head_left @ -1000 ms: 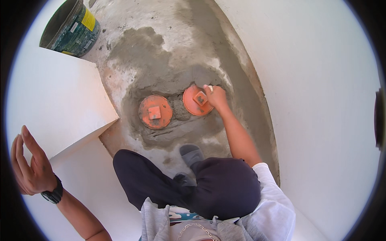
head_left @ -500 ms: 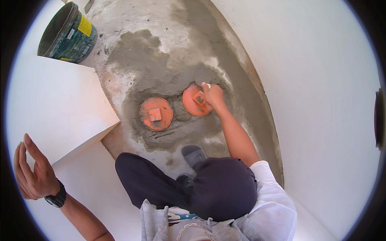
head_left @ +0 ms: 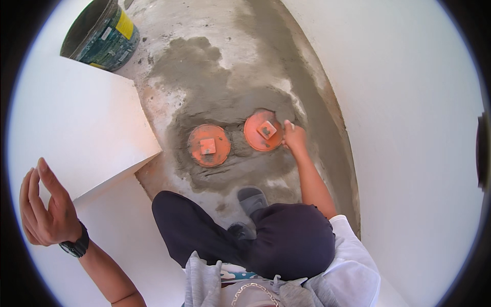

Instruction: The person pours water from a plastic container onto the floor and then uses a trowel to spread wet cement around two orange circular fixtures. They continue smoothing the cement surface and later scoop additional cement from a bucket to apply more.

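Diagonally askew, right orange knob [head_left: 266,130]

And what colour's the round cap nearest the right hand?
The round cap is orange, with grey smears on its raised square; best seen in the head view.

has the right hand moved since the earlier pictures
Yes: judged against the right orange cap, the right hand has shifted rightward and toward the body.

The right hand [head_left: 295,136] was curled just beside the right orange cap [head_left: 264,130]; the left orange cap [head_left: 209,146] also sat in grey mortar [head_left: 199,74]. The left hand [head_left: 47,211], fingers extended, hung near left; a green bucket [head_left: 113,45] stood far left.
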A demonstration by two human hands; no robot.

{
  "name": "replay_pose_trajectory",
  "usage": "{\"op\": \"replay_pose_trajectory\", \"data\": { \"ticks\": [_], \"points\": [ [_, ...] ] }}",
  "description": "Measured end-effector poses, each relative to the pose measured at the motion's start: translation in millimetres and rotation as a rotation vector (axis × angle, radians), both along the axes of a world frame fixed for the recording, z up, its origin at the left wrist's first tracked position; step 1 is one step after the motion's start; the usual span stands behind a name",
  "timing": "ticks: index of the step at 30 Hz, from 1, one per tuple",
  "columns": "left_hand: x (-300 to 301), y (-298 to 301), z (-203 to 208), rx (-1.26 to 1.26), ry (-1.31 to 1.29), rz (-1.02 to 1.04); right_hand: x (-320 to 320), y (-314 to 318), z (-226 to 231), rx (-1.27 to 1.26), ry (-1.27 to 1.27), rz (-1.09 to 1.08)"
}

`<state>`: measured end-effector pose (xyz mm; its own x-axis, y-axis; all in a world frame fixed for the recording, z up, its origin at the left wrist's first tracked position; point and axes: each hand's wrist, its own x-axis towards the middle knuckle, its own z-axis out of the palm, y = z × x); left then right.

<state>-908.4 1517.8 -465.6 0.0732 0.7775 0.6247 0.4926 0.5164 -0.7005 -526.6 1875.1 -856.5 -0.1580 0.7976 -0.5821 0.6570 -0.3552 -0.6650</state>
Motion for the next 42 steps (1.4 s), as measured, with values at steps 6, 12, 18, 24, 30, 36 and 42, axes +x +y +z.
{"op": "replay_pose_trajectory", "data": {
  "ticks": [6, 12, 18, 24, 30, 36, 42],
  "points": [
    [4.0, -1.0, -6.1, 0.012, 0.005, 0.054, 4.6, -1.5, 6.2, 0.129, -0.009, 0.071],
    [6.6, 0.6, -4.7, -0.014, -0.019, 0.054, -41.1, 16.0, -20.5, 0.253, -0.089, 0.324],
    [7.8, 2.9, -1.9, -0.035, 0.004, 0.055, -77.9, -26.8, 4.8, 0.473, -0.177, 0.564],
    [8.0, 1.6, -6.0, -0.002, -0.012, 0.07, -87.0, -64.3, 31.0, 0.207, -0.201, 0.759],
    [3.5, -6.1, -2.3, -0.094, -0.049, 0.054, -62.5, -50.9, 41.5, 0.48, -0.148, 0.882],
    [-11.7, -40.8, -13.0, -0.298, -0.048, 0.18, -30.5, 33.2, 89.5, 0.695, -0.477, 1.091],
    [-34.7, -74.9, -33.4, -0.447, -0.655, 0.238, -31.9, 33.9, 109.8, 0.77, -0.673, 1.312]
  ]
}}
